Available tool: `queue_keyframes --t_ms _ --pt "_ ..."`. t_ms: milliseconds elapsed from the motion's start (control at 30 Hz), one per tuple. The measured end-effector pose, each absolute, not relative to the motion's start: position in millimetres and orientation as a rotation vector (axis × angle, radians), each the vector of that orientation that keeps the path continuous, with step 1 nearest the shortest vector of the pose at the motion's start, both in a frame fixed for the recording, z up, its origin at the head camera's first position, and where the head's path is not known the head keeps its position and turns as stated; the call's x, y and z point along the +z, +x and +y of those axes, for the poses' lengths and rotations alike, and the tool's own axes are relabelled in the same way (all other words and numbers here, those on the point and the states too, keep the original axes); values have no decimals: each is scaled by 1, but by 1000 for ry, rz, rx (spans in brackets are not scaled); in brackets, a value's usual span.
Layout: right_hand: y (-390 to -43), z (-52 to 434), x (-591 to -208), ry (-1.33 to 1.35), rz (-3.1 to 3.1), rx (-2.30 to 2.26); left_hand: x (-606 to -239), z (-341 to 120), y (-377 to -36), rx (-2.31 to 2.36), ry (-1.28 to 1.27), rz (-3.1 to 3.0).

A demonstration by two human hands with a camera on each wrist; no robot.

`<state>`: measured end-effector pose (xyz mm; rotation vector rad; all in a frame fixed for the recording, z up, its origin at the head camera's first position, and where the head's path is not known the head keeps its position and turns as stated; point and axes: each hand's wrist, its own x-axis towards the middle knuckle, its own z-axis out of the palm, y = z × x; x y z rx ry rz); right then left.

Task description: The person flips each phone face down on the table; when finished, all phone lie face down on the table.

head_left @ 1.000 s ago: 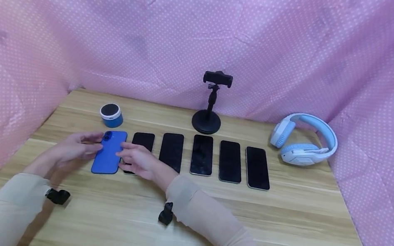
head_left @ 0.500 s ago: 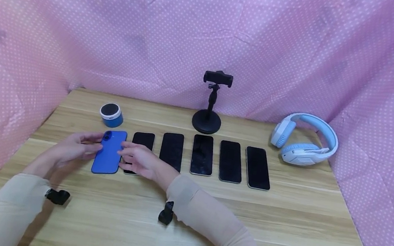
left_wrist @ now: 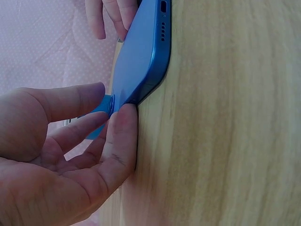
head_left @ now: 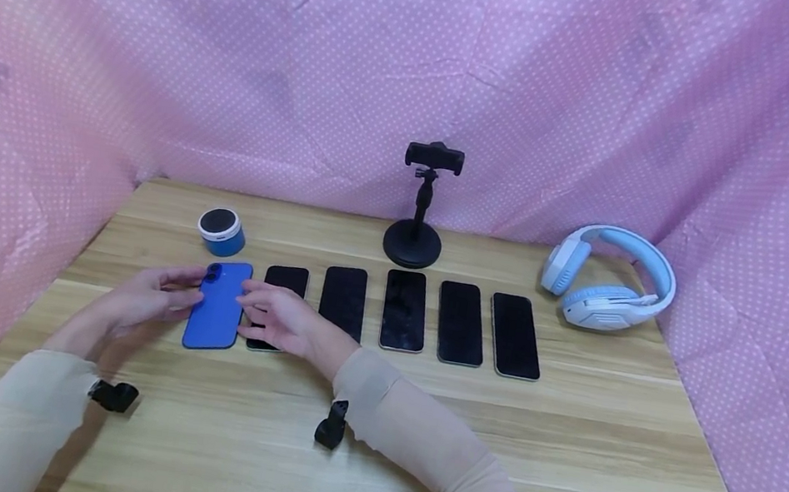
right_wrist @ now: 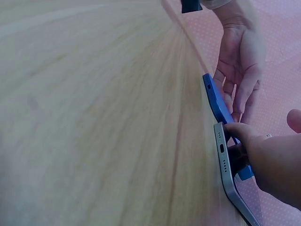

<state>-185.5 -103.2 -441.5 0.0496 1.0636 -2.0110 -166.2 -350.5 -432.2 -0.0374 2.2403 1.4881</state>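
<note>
A blue smartphone (head_left: 219, 310) lies back side up on the wooden table, its camera lenses at the upper left. Against its left edge rest the fingertips of my left hand (head_left: 148, 300), fingers loosely extended; the left wrist view shows this hand (left_wrist: 70, 150) with the thumb above the phone's surface. From the other side, my right hand (head_left: 287, 323) reaches over a black-screened phone (head_left: 287, 277), fingers spread at the blue phone's right edge. In the right wrist view, its thumb hangs by the silver-edged phone (right_wrist: 225, 162); exact contact there cannot be made out.
Several dark phones continue the row rightward, among them a middle one (head_left: 405, 310) and the last (head_left: 515, 336). Behind stand a small blue-and-white speaker (head_left: 221, 232) and a black phone stand (head_left: 413, 243). Blue-and-white headphones (head_left: 609, 308) lie far right, before pink dotted cloth (head_left: 389, 69).
</note>
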Motion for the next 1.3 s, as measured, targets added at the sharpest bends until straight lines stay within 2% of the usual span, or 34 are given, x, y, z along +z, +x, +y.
queue_keyframes --t_ms 1300 --pt "-184 -100 -432 -26 1042 -2015 -432 -352 -164 1486 -11 2233"
